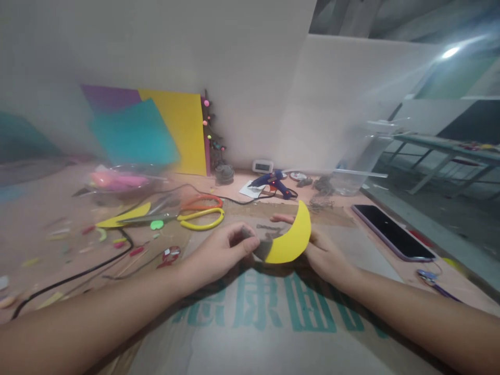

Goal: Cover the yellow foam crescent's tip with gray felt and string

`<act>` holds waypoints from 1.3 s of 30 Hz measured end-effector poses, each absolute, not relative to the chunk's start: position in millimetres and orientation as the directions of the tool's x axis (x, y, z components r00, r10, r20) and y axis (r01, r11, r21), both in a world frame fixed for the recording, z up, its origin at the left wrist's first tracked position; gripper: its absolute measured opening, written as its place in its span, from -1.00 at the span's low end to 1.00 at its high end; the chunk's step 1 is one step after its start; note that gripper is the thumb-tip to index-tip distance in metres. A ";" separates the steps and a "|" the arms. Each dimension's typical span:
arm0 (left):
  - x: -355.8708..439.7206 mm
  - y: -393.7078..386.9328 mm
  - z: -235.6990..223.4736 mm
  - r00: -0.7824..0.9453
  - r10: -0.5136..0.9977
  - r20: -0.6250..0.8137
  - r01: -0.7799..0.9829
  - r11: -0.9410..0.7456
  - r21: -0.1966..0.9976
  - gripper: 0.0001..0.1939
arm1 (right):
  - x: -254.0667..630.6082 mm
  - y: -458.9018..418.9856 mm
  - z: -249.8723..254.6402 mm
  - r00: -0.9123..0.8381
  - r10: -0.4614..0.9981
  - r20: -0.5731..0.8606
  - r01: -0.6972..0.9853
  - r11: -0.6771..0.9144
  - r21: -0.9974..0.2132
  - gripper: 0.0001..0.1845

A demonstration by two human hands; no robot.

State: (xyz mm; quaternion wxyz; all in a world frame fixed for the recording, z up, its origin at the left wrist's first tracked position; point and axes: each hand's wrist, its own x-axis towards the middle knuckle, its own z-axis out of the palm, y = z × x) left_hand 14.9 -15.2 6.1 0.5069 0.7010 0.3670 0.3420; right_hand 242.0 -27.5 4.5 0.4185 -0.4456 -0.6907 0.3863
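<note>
My left hand (238, 245) is closed, with thumb and fingers pinching the dark grey end of a flat yellow crescent moon (292, 247). The crescent is held up over the mat, its bright tip pointing upward. Behind its right side is my right hand (322, 252), with one finger stretched out to the left past the inner curve. The crescent hides the thumb and most of the other fingers, so I cannot tell how firmly that hand touches it. Printed teal characters show on the mat (250, 344) below both hands.
Yellow-and-orange-handled scissors (201, 219) lie left, near a yellow cut piece (133, 214) and scattered scraps. A blue glue gun (275, 182) rests at the back by a small white digital display (262, 166). A phone (390, 229) lies right; coloured sheets (183, 130) stand back left.
</note>
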 end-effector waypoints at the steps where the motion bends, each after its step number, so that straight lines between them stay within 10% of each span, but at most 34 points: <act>1: 15.1 -15.0 7.1 0.467 0.877 0.112 0.178 -0.217 0.960 -0.74 | 242.7 -28.3 4.8 -0.201 0.956 0.212 0.249 0.259 -0.933 -0.64; 39: 15.4 -18.0 9.0 0.424 0.893 0.154 0.289 -0.294 0.911 -0.80 | 242.0 -29.8 7.5 -0.252 0.953 0.170 0.267 0.237 -0.934 -0.65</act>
